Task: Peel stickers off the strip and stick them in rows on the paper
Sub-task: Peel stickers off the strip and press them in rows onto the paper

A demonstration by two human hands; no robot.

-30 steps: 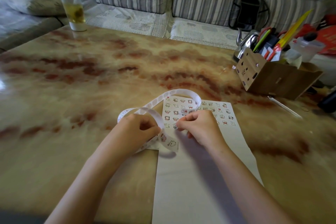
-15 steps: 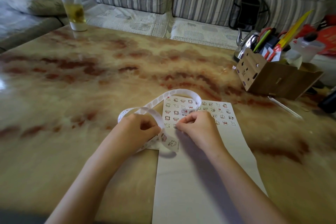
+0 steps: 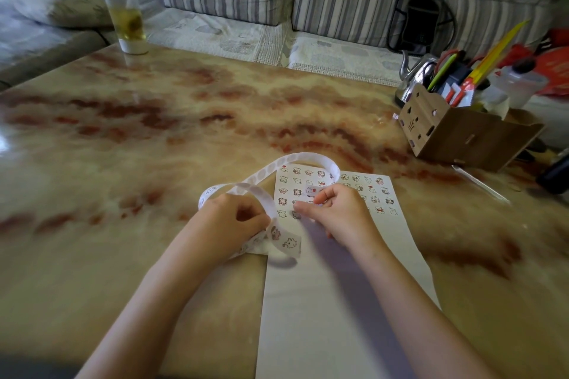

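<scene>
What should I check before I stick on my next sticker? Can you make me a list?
1. Left hand grips the strip: ok.
2. Unpeeled stickers on the strip's loose end: ok, at least two show.
3. Paper lies flat on the table: ok.
4. Room below the sticker rows: ok, most of the paper there is bare.
5. Right hand has a sticker pinched: cannot tell; its fingertips are at the lowest row, and that spot is blurred.
6. Strip out of the way of the paper: not ok, its loop crosses over the top rows.
</scene>
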